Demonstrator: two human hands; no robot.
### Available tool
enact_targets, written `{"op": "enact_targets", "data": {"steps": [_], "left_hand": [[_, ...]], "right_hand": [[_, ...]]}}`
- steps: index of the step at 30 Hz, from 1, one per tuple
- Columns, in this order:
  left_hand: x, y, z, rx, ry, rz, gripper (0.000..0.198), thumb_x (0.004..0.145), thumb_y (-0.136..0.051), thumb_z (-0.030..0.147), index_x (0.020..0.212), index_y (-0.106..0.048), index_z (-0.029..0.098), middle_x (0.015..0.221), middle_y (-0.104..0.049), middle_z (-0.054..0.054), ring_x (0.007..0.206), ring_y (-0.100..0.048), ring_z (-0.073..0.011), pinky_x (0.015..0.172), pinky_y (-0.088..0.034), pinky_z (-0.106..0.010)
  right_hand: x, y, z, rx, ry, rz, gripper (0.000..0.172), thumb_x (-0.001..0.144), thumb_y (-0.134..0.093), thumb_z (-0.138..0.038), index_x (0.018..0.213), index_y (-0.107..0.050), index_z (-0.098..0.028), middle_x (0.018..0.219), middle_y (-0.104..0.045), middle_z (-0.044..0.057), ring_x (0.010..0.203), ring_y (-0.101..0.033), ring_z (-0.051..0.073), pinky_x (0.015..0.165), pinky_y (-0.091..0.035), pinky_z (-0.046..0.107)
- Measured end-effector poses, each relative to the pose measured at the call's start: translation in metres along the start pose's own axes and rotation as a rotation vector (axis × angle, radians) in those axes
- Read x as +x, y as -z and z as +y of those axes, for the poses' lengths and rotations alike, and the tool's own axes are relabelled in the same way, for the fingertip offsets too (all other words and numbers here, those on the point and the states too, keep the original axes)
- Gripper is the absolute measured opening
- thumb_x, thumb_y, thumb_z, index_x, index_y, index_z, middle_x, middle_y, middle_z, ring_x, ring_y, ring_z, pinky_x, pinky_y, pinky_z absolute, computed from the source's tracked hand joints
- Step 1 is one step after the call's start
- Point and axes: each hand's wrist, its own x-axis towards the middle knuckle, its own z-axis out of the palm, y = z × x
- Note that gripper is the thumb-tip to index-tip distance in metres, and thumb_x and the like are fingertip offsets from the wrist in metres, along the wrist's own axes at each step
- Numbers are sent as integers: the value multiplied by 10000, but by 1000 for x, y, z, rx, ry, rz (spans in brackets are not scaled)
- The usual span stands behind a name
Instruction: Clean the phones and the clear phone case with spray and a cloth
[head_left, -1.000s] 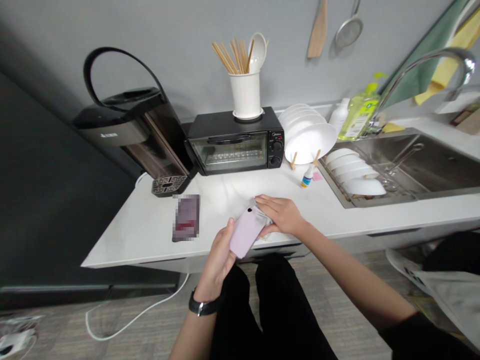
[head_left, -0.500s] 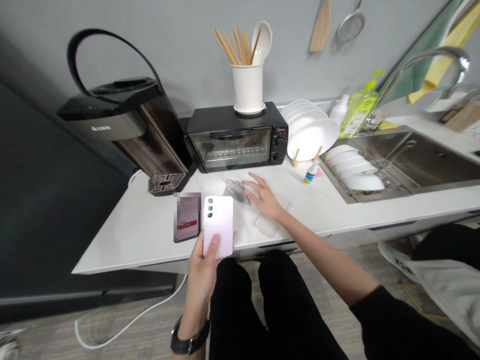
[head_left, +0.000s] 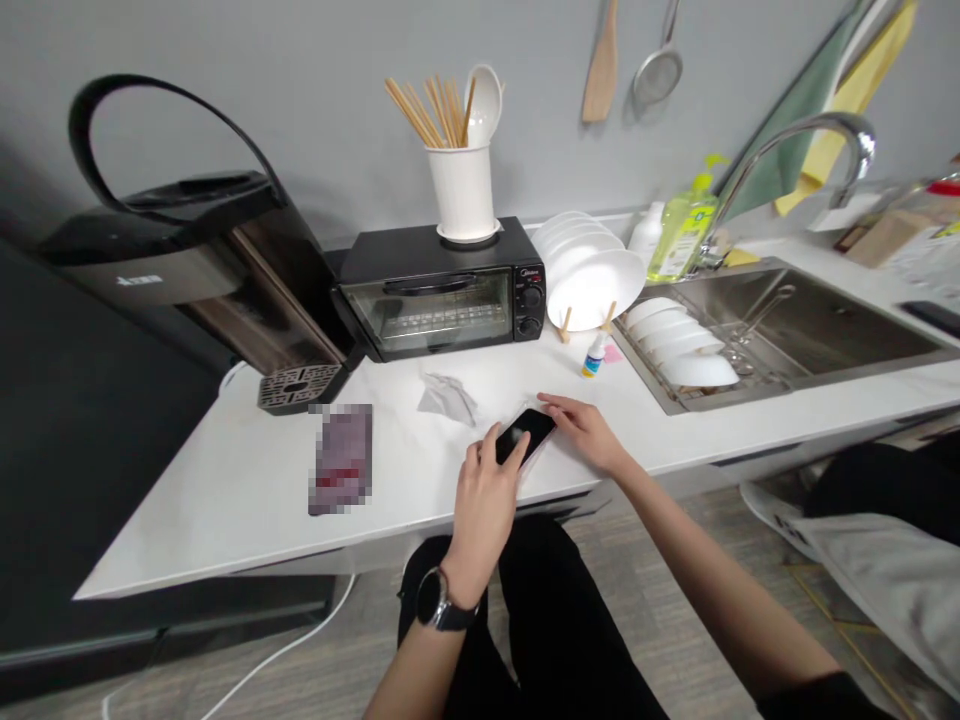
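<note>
My left hand (head_left: 487, 475) grips a smartphone (head_left: 527, 436), its dark screen turned up and its body tilted toward the upper right. The phone lies over a clear phone case (head_left: 531, 464), mostly hidden beneath it; only thin transparent edges show. At the far right corner, my right hand (head_left: 586, 428) has thumb and forefinger at the rim of the case, touching it. A crumpled grey-white wipe (head_left: 448, 397) rests on the counter beyond my left hand. Further left lies a second phone (head_left: 343, 460), its face pixelated.
Behind stand a black toaster oven (head_left: 442, 290) topped by a white cup of chopsticks (head_left: 463, 190), a drinks dispenser (head_left: 225, 270) and racked plates (head_left: 592, 285). A small spray bottle (head_left: 594, 356) is near the sink (head_left: 817, 325). Someone's clothed leg (head_left: 885, 580) is at right.
My left hand has brought the phone rightward and turned it screen up over the clear case. My right hand has left the wipe and moved to the case. The view has shifted right.
</note>
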Motion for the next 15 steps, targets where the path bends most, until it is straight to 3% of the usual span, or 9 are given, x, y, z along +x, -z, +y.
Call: {"op": "enact_targets", "data": {"steps": [2,4,8,15], "left_hand": [[2,-5,3,10,-6,6,571,948,-684,379,1498,-556,291,1502,-511,-155,1207,-539,-332,1013,-550,-512],[3,-8,5,4,3,22,592,940,-677,463,1496,-561,296,1486,-522,-149,1218,-514,-341,1017,-537,-513],[5,-12,7,-11,34,36,473,1017,-560,375,1487,-579,327,1464,-525,-140,1233,-486,-338,1035,-501,-518],[14,-12,-2,-42,-36,-37,482,1041,-511,375,1522,-537,358,1458,-486,-137,1238,-449,-330,1063,-470,-533]], "right_hand": [[1,-2,-1,11,-1,0,412,1031,-504,-441,1266,-746,-205,1256,-769,96,1091,-753,267,1019,-579,443],[1,-3,0,39,3,6,364,1021,-522,-398,1214,-769,-211,1240,-777,83,1113,-750,264,1025,-582,434],[2,-2,4,56,16,-1,300,981,-557,-272,1183,-774,-228,1170,-799,67,1069,-765,247,995,-607,431],[1,-6,10,56,38,4,347,923,-543,-132,1185,-749,-228,1126,-800,49,1025,-769,224,948,-628,409]]}}
